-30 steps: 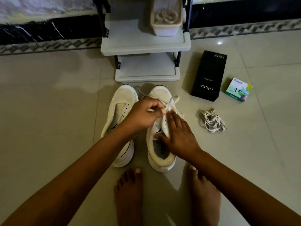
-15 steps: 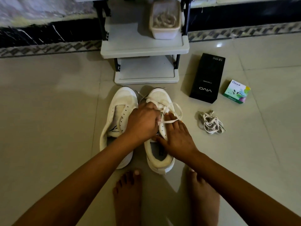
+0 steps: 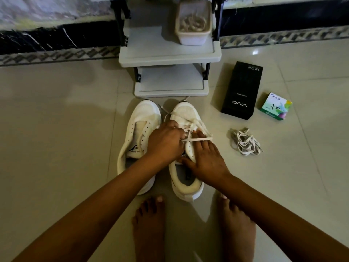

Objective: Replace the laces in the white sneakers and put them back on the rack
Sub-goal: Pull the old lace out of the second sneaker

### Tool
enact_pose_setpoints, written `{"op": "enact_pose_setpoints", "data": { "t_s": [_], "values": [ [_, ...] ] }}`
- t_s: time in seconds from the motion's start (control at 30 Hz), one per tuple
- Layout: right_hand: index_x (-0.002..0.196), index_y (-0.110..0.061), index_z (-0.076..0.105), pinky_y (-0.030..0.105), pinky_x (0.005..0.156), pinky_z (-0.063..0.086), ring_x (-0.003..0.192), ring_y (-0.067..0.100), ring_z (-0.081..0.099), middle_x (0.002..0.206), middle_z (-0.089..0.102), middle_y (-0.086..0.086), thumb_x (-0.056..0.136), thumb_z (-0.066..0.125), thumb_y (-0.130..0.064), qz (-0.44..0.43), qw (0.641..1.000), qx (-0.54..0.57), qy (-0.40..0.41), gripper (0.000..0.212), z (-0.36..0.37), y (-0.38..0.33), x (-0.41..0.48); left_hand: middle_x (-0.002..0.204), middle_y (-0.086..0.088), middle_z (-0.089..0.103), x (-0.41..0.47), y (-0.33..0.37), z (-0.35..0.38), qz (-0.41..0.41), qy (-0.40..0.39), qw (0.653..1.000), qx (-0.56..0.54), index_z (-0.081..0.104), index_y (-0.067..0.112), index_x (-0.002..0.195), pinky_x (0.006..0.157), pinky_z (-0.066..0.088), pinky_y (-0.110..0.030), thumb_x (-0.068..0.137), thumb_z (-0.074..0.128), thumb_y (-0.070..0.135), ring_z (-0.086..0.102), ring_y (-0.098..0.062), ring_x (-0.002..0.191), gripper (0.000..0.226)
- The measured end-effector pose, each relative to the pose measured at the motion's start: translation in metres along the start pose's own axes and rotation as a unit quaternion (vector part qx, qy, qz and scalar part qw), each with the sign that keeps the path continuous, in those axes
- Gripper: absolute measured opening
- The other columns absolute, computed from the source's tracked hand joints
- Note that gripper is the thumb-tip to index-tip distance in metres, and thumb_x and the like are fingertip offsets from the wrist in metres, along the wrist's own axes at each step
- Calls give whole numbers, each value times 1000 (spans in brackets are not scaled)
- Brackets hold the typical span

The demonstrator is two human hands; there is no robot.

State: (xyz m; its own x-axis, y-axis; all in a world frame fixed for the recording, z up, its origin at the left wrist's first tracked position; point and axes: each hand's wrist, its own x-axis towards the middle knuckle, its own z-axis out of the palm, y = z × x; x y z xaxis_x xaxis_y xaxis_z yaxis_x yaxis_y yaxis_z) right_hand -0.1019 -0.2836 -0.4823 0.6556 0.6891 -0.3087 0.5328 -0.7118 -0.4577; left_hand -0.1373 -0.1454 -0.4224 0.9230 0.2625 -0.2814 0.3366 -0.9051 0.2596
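The right sneaker [image 3: 186, 115] stands on the floor [image 3: 56, 148] just in front of the rack [image 3: 170, 55], toe toward it, with a white lace [image 3: 197, 139] partly threaded through its eyelets. The left hand [image 3: 166, 142] is curled over the sneaker's tongue and pinches the lace, which runs taut across the fingers of the right hand [image 3: 206, 160]. That hand lies flat, fingers straight, on the sneaker's outer side, thumb at the collar. The left sneaker [image 3: 143, 118] sits touching it alongside, its eyelets showing as dark dots. Bare feet [image 3: 149, 224] stand behind the heels. To the right lie a loose lace bundle [image 3: 245, 141], a closed black box [image 3: 241, 89] and a closed green box [image 3: 276, 105]. On the rack's upper shelf a pale tub [image 3: 192, 37] holds pale coils, seemingly laces.
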Motion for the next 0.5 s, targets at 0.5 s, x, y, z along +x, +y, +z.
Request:
{"op": "enact_pose_setpoints", "data": {
  "t_s": [0.5],
  "values": [
    [150,-16,-4,31,117,2,146,20,-1,159,-4,5,88,46,-61,5,999,36,20,92,-12,-8,-6,126,-5,55,11,-12,-3,36,-8,993,-115,63,18,119,97,42,-33,84,62,22,52,-22,114,35]
  ]
}}
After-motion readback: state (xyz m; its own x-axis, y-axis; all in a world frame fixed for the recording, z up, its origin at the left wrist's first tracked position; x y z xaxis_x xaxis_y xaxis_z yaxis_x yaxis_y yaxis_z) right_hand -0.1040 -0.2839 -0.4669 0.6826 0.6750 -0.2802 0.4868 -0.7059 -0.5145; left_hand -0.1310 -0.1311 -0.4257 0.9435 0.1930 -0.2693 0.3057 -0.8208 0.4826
